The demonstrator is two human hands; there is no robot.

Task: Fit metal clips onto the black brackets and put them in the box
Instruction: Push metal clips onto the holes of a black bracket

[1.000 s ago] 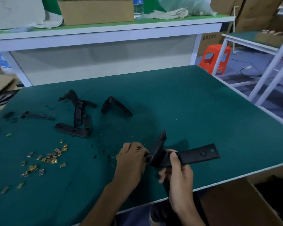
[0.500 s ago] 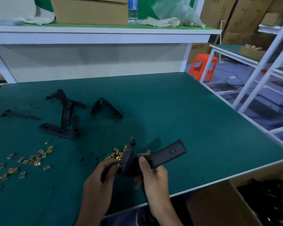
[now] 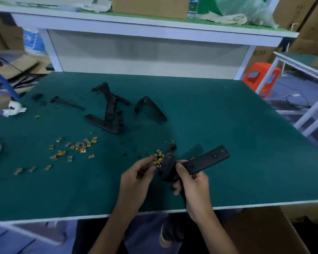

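Note:
My right hand grips a black L-shaped bracket at its bend, just above the green table. My left hand pinches a brass metal clip against the bracket's short arm, over a small heap of clips. More loose clips lie scattered to the left. Two stacked black brackets and a single one lie farther back. An open cardboard box stands below the table's front right edge.
A thin black rod and a crumpled white cloth lie at the far left. A white shelf with a carton rises behind the table. An orange stool and white rack legs stand to the right.
The view has swung left and down. My left hand has come off the bracket's short arm to the clip heap and now pinches a clip; my right hand keeps its hold on the bracket.

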